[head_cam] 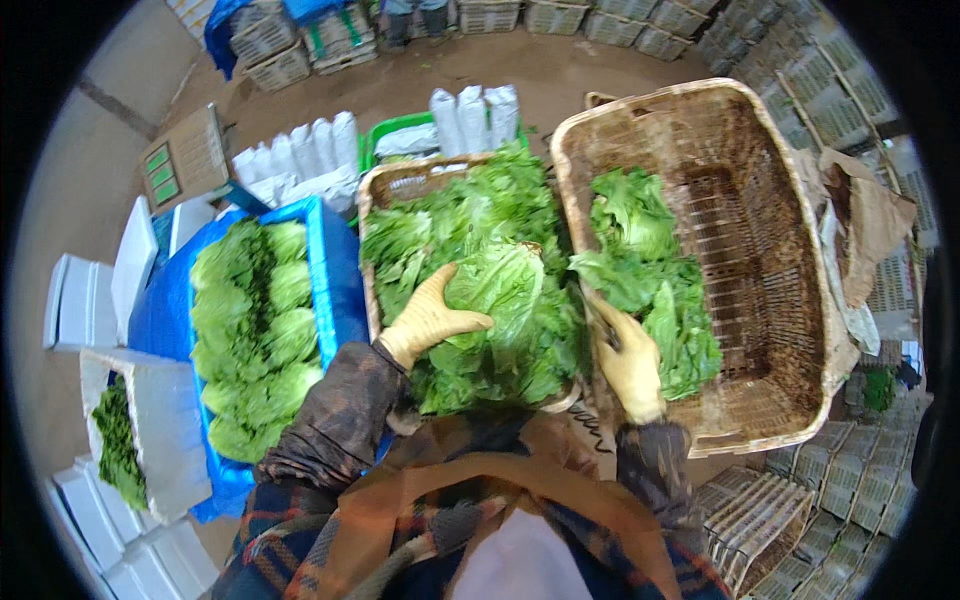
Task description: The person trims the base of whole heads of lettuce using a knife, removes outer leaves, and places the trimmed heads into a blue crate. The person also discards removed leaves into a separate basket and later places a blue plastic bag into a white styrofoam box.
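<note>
My left hand (431, 319), in a pale yellow glove, holds a romaine-type lettuce head (504, 289) with thumb and fingers spread along its side. The pale cut stem of that head points away from me. Under it, loose lettuce fills a plastic crate (367, 247) in front of me. My right hand (626, 356), gloved alike, is at the near side wall of a larger brown-stained basket (806, 300), its fingers pointing away. A loose lettuce leaf (596, 271) lies just beyond its fingertips. Whether those fingers grip something thin is unclear.
Left, a blue-lined box (319, 277) holds rows of lettuce heads (289, 330). A white foam box (169, 435) with greens stands beside it. White wrapped bundles (472, 120) stand in a green crate (367, 150) beyond. Trimmed leaves (637, 225) lie in the brown basket. Stacked crates line the right.
</note>
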